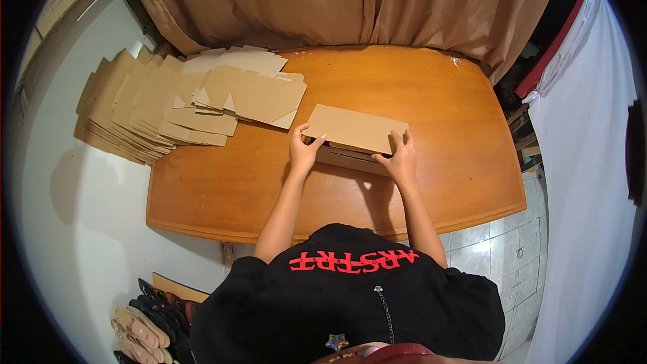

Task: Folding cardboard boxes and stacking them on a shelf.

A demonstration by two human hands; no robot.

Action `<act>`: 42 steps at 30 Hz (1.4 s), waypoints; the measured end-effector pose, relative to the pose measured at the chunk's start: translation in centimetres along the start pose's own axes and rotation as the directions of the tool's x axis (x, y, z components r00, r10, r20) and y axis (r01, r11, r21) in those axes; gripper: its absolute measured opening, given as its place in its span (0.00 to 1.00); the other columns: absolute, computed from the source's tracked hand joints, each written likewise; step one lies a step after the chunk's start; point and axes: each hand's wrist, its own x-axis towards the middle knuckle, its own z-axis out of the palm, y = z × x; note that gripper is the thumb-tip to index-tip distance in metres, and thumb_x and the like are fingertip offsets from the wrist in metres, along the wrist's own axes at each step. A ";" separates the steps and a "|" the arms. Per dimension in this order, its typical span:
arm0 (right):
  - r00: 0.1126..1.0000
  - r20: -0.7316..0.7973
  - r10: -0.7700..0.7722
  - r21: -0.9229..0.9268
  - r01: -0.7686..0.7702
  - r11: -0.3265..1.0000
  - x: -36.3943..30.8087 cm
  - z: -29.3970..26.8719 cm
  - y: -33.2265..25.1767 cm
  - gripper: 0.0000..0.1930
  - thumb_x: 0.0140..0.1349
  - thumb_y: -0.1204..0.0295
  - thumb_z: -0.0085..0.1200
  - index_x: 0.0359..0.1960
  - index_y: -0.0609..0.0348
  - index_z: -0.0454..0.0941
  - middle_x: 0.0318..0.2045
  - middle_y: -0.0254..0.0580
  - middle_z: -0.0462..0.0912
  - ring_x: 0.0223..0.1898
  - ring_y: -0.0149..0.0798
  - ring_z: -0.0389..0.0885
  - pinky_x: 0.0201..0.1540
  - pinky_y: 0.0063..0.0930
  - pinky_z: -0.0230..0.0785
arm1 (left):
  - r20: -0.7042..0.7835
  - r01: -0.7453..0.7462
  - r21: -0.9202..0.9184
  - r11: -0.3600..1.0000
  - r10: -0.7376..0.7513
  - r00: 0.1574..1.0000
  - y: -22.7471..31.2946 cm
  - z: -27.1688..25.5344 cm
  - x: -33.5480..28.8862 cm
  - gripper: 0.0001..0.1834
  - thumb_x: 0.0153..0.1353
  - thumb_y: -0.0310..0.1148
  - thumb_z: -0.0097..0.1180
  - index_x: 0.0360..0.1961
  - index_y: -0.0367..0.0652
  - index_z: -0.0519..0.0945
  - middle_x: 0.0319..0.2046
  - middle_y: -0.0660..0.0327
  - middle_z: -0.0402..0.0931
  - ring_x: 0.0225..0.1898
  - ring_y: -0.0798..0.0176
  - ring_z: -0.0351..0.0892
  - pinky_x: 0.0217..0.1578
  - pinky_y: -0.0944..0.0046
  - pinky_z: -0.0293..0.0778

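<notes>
A brown cardboard box [352, 160] stands on the wooden table in front of me. Its flat top panel [357, 127] is partly lowered, with a dark gap along the near edge between panel and front wall. At the near left corner, my left hand [305, 153] pinches the panel between thumb and fingers. My right hand [400, 160] grips the right end, its fingers over the top and its thumb by the front edge. The inside of the box is mostly hidden.
Flat cardboard blanks [145, 104] lie fanned in overlapping piles at the table's left. The orange-brown table [222, 185] has curved edges. A brown curtain [323, 3] hangs behind it, a white cloth [583, 121] at right. Sandals [141, 330] sit on the floor at lower left.
</notes>
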 end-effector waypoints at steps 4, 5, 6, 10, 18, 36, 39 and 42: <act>0.998 0.022 -0.053 0.028 0.053 0.998 -0.3 1.0 1.1 0.30 0.36 0.62 0.69 0.46 0.54 0.77 0.55 0.58 0.64 0.55 0.57 0.63 0.56 0.41 0.59 | 0.025 0.054 0.097 0.994 -0.057 0.998 0.9 -0.1 -0.8 0.29 0.45 0.37 0.66 0.48 0.38 0.70 0.47 0.51 0.72 0.51 0.55 0.70 0.48 0.60 0.66; 0.997 -0.001 -0.074 0.033 0.074 0.997 -0.5 1.2 1.3 0.27 0.37 0.62 0.68 0.44 0.52 0.78 0.54 0.55 0.66 0.55 0.57 0.63 0.57 0.41 0.59 | 0.035 0.071 0.113 0.991 -0.075 0.997 0.9 -0.1 -1.1 0.30 0.45 0.37 0.67 0.48 0.38 0.70 0.47 0.51 0.73 0.51 0.55 0.70 0.48 0.60 0.66; 0.997 -0.001 -0.074 0.033 0.074 0.997 -0.7 1.4 1.6 0.27 0.37 0.62 0.68 0.44 0.52 0.78 0.54 0.55 0.66 0.55 0.57 0.63 0.57 0.41 0.59 | 0.035 0.070 0.113 0.991 -0.075 0.997 0.7 -0.2 -1.4 0.30 0.45 0.37 0.67 0.48 0.38 0.70 0.47 0.51 0.73 0.51 0.55 0.70 0.48 0.60 0.66; 0.991 -0.011 -0.131 0.015 0.131 0.991 -1.2 1.9 2.3 0.29 0.37 0.62 0.68 0.46 0.50 0.77 0.55 0.54 0.65 0.56 0.57 0.61 0.57 0.43 0.58 | 0.039 0.088 0.149 0.985 -0.095 0.995 -0.4 0.0 -1.9 0.30 0.44 0.36 0.67 0.49 0.39 0.70 0.46 0.52 0.73 0.51 0.55 0.70 0.49 0.59 0.66; 0.987 -0.002 -0.160 -0.013 0.160 0.987 -1.6 2.0 2.7 0.29 0.41 0.58 0.65 0.48 0.49 0.76 0.57 0.54 0.63 0.59 0.59 0.57 0.60 0.45 0.55 | 0.041 -0.062 0.209 0.976 0.054 0.998 -2.2 0.4 -2.3 0.28 0.44 0.33 0.66 0.47 0.38 0.71 0.47 0.52 0.71 0.51 0.53 0.69 0.51 0.59 0.64; 0.994 -0.099 -0.047 0.192 0.065 0.979 -4.4 2.7 2.4 0.37 0.47 0.55 0.59 0.59 0.56 0.60 0.56 0.62 0.61 0.59 0.60 0.56 0.60 0.49 0.52 | 0.048 0.090 0.055 0.994 -0.092 0.995 -3.4 1.2 -3.4 0.29 0.51 0.35 0.60 0.52 0.44 0.62 0.52 0.51 0.64 0.56 0.51 0.61 0.56 0.57 0.58; 0.992 -0.090 -0.092 0.244 0.112 0.963 -7.2 4.1 3.7 0.42 0.44 0.55 0.61 0.59 0.58 0.57 0.56 0.66 0.58 0.58 0.59 0.59 0.57 0.51 0.55 | 0.004 0.140 0.113 0.984 -0.141 0.990 -4.2 -0.2 -2.3 0.26 0.54 0.32 0.56 0.53 0.46 0.62 0.52 0.52 0.65 0.56 0.52 0.62 0.55 0.58 0.58; 0.962 0.024 -0.272 0.182 0.263 0.947 -8.7 4.9 3.6 0.44 0.39 0.55 0.65 0.59 0.56 0.59 0.57 0.67 0.54 0.57 0.61 0.58 0.53 0.53 0.58 | -0.024 0.173 -0.137 0.975 -0.178 0.984 -7.3 -2.7 -0.3 0.28 0.55 0.29 0.53 0.57 0.48 0.57 0.52 0.51 0.64 0.53 0.56 0.65 0.52 0.60 0.62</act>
